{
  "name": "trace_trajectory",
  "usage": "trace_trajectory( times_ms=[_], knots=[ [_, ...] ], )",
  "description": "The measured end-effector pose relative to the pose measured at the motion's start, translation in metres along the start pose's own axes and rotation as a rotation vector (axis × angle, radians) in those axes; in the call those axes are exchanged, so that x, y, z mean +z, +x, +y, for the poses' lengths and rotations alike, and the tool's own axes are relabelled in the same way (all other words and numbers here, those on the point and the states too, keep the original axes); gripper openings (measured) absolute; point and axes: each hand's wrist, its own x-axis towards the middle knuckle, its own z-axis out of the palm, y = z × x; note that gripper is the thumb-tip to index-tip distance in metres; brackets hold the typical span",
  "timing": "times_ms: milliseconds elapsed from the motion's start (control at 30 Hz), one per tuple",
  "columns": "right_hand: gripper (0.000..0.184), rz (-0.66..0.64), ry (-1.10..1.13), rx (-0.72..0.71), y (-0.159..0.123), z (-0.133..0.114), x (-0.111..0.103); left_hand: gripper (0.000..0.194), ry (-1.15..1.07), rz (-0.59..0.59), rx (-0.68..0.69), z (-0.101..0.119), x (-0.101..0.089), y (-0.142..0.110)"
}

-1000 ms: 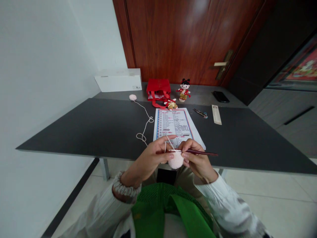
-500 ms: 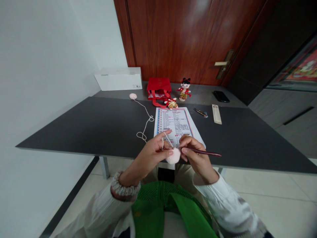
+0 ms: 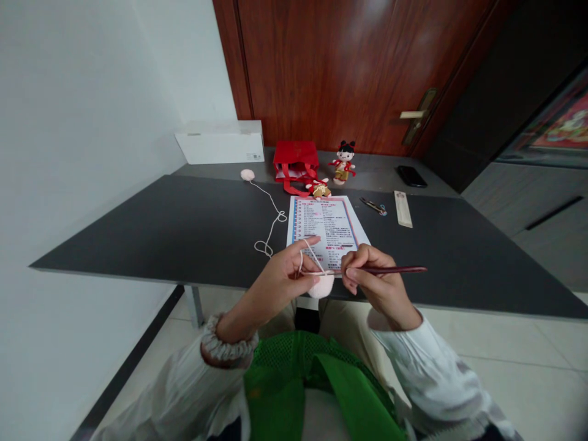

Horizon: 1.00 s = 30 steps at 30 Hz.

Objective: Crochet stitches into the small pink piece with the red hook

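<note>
My left hand (image 3: 289, 269) pinches a small pale pink crochet piece (image 3: 321, 286) between thumb and fingers, above the table's front edge. Yarn loops round its raised index finger and runs down to the piece. My right hand (image 3: 374, 275) is closed round a dark red crochet hook (image 3: 397, 269), whose handle points right. The hook's thin end reaches left to the top of the piece, where a strand crosses it. Behind the hands lies a printed pattern sheet (image 3: 326, 220). From a pale pink yarn ball (image 3: 247, 175), a loose strand (image 3: 271, 229) trails toward my left hand.
Along the back of the dark table (image 3: 138, 226) stand a white box (image 3: 220, 144), a red bag (image 3: 295, 160) and a crocheted doll (image 3: 343, 162). A smaller doll piece (image 3: 319, 188) lies before the bag. Snips (image 3: 373, 206), a pale strip (image 3: 403, 209) and a phone (image 3: 411, 176) lie rightward.
My right hand has moved right and slightly up with the crochet hook, drawing it away from my left hand. More of the hook's shaft now shows beside the crochet piece.
</note>
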Motion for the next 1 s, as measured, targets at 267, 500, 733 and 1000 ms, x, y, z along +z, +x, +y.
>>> trace_trajectory(
  times_ms=[267,500,733,1000],
  knots=[
    [0.014,0.047,-0.165,-0.116,-0.006,0.002,-0.003,0.063,0.075,0.041,0.024,-0.004,0.0,0.008],
    [0.017,0.094,-0.286,-0.22,-0.015,0.006,0.0,0.063,0.075,0.056,0.037,-0.007,0.0,0.011],
    [0.022,0.041,-0.53,-0.446,-0.019,0.008,0.009,0.062,0.112,0.089,0.051,-0.006,0.001,0.008],
    [0.027,-0.007,-0.642,-0.619,-0.021,0.012,0.019,0.062,0.116,0.071,0.055,-0.006,-0.002,0.005]
  ],
)
